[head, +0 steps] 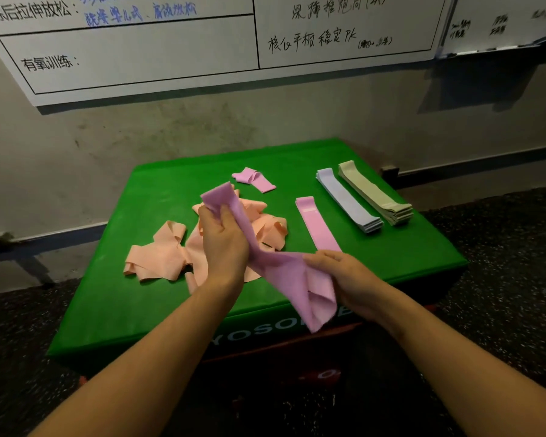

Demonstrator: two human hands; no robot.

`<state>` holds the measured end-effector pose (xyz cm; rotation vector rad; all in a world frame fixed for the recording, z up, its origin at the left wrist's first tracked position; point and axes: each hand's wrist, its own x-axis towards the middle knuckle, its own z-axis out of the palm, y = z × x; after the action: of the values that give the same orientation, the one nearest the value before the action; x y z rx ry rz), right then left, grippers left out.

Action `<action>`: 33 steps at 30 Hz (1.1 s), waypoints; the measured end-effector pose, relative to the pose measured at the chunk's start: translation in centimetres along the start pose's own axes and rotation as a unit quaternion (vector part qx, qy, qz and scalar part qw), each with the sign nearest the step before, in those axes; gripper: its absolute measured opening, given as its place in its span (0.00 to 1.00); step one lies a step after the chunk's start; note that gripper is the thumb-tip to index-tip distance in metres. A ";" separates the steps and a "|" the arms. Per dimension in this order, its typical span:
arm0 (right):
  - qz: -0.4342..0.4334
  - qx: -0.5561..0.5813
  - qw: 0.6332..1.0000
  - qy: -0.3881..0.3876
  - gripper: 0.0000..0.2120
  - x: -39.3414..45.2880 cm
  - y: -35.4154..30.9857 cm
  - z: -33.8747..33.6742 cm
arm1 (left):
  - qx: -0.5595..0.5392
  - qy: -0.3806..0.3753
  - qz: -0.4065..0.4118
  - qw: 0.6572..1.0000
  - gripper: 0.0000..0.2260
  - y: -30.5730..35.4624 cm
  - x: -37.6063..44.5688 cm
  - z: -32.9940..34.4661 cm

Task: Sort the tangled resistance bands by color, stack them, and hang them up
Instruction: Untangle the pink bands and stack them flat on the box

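Pink band [284, 272] held above green box [133, 298]: left hand [223, 239] fingers curled round upper end, right hand [344, 279] fingers pinching lower end; peach bands [164, 253] beneath

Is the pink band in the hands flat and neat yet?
No, the pink band is crumpled and twisted. The left hand grips its upper part, the right hand its bunched lower end.
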<state>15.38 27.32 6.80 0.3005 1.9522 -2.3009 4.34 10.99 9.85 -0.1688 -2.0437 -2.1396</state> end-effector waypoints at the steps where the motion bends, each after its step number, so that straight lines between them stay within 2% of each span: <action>1: 0.022 0.048 0.999 -0.016 0.18 0.0 0.0 0.0 | 0.002 0.005 -0.004 1.000 0.06 -0.3 0.1 0.1; 4: 0.092 0.164 0.978 -0.095 0.23 -0.7 0.1 -0.5 | 0.017 0.024 -0.019 0.999 0.10 -1.0 0.4 -0.3; 6: 0.090 0.215 0.961 -0.147 0.23 -1.1 0.5 -1.4 | 0.031 0.029 -0.035 0.998 0.08 -1.4 0.7 -0.8; 8: 0.078 0.220 0.956 -0.178 0.23 -1.3 0.7 -2.2 | 0.039 0.032 -0.056 0.997 0.08 -1.9 1.1 -1.3; 11: 0.101 0.160 0.972 -0.137 0.19 -1.2 1.2 -2.7 | 0.049 0.030 -0.074 0.996 0.11 -2.3 1.3 -1.8; 14: 0.123 -0.011 0.991 -0.056 0.05 -1.1 1.4 -1.9 | 0.065 0.030 -0.071 0.995 0.12 -2.3 1.4 -1.9; 17: 0.115 -0.194 0.974 -0.004 0.05 -0.9 1.6 -1.6 | 0.069 0.027 -0.065 0.995 0.10 -1.9 1.4 -1.7; 20: 0.065 -0.284 0.957 0.017 0.03 -0.9 1.6 -1.7 | 0.062 0.018 -0.070 0.995 0.06 -1.8 1.6 -1.7; 22: 0.032 -0.270 0.962 0.028 0.02 -1.0 1.6 -1.6 | 0.051 0.021 -0.074 0.996 0.06 -1.9 2.0 -1.7; 24: 0.022 -0.204 0.978 0.029 0.05 -1.1 1.8 -1.6 | 0.034 0.030 -0.085 0.995 0.07 -1.9 2.5 -1.9; 27: 0.013 -0.153 0.988 0.026 0.06 -1.2 1.8 -2.0 | 0.014 0.044 -0.128 0.991 0.10 -1.9 3.6 -2.1; 29: 0.012 -0.114 0.993 0.008 0.12 -1.3 1.8 -2.4 | 0.004 0.052 -0.151 0.987 0.09 -2.1 4.4 -2.3; 31: -0.001 -0.113 0.994 -0.009 0.18 -1.2 1.9 -2.7 | -0.014 0.058 -0.170 0.984 0.08 -2.1 4.9 -2.2; 33: -0.020 -0.121 0.992 -0.013 0.16 -1.2 2.1 -3.0 | -0.024 0.056 -0.188 0.980 0.09 -2.3 5.3 -2.0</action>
<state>17.20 29.85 4.61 0.2077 2.2125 -2.0498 -1.23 8.86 8.62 0.3532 -2.0932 -2.3450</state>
